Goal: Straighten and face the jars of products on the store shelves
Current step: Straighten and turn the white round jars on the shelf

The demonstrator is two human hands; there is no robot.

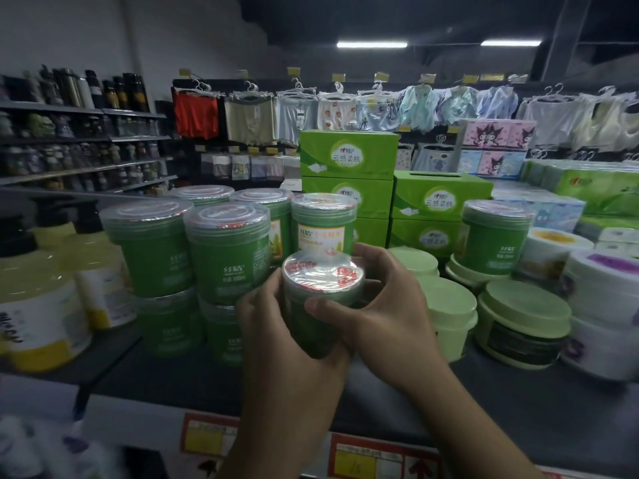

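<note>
Okay, my left hand (268,318) and right hand (389,305) curl fingers round green clear-lidded plastic jar (321,283): stiff, slick, probably hefty, grip mid-wall.

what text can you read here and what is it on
"云感柔肤": green tissue box
"丝精" and "500ml": green jar on the shelf
held jar, shelf price tags: too blurred to read
</note>
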